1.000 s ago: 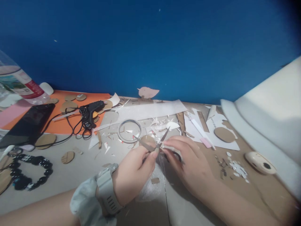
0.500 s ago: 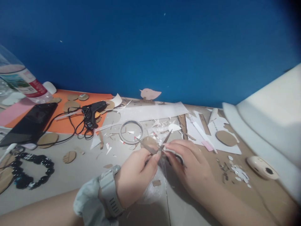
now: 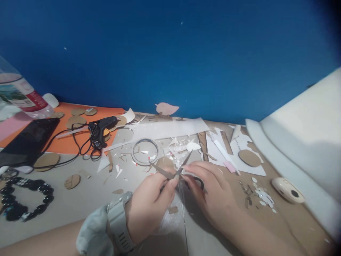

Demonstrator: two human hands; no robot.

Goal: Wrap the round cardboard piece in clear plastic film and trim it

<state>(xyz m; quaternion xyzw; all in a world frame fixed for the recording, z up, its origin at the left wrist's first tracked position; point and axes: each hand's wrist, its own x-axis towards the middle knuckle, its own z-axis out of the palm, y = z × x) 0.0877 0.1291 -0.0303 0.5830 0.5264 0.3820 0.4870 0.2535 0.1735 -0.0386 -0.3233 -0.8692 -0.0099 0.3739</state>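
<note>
In the middle of the head view, a pair of scissors (image 3: 183, 163) is spread wide, its two blades pointing away from me. My left hand (image 3: 151, 206) is closed around the scissors near their pivot, with the thumb on top. My right hand (image 3: 213, 188) is closed on the right side of the scissors, its fingertips pinched by the right blade. Part of a black handle loop shows behind the right fingers. Whether a small scrap sits between the fingertips is hidden. A metal ring (image 3: 133, 156) lies just beyond the left blade.
Paper and cardboard scraps litter the table. At left are a black glue gun (image 3: 98, 131) with its cord, a phone (image 3: 29, 140), a bottle (image 3: 29, 97) and a beaded bracelet (image 3: 44, 209). A pink paper bird (image 3: 167, 108) stands by the blue wall; a cream device (image 3: 287, 190) lies right.
The whole scene has shifted slightly left as the camera turned. Both hands keep their hold on the spread scissors, with hardly any change in pose.
</note>
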